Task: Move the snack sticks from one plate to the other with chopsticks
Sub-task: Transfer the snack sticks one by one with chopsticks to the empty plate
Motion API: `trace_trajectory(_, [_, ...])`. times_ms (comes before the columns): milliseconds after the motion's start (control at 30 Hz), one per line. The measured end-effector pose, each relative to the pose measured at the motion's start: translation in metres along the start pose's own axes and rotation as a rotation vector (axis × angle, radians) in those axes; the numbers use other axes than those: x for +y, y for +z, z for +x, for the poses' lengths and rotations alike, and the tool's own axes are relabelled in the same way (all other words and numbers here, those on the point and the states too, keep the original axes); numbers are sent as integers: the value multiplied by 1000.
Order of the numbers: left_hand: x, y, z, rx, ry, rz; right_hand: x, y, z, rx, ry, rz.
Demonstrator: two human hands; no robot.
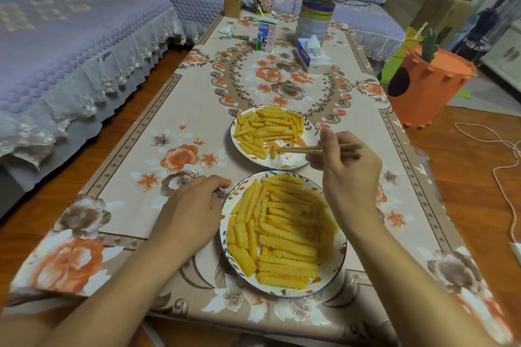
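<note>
Fingers (328, 146) of my right hand (349, 169) pinch the chopsticks (307, 149), whose tips close on one snack stick (273, 153) over the bare part of the far plate (293, 165). My left hand (194, 205) rests on the tablecloth (135, 155) with fingers loosely curled and holding nothing, just beside the near plate (225, 222). Both plates carry piles of yellow-orange, crinkle-cut snack sticks (284, 236), long and ridged, lying mostly side by side, with the near pile fuller than the far pile (270, 125).
</note>
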State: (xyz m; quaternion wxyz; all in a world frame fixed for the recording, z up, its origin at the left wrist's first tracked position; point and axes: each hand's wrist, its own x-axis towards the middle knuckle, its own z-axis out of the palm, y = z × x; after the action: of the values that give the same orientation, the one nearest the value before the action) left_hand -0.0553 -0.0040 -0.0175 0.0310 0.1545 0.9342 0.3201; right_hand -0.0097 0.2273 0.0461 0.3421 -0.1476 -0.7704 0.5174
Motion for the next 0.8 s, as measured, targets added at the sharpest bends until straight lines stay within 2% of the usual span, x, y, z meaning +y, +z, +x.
trace_trajectory(100, [0, -1, -1, 2, -7, -8, -3, -3, 1, -36, -15, -86])
trace_trajectory(200, [1, -3, -2, -4, -15, -15, -24, -20, 13, -21, 36, -45])
trace_trajectory(400, [2, -2, -2, -5, -18, -10, -67, -74, 35, -170, 100, 34])
trace_trajectory(633, [3, -1, -2, -4, 2, -2, -66, -74, 32, -285, 95, -59])
trace_trajectory(800, [3, -2, -2, -3, 1, -11, -66, -77, 37, -193, 120, 16])
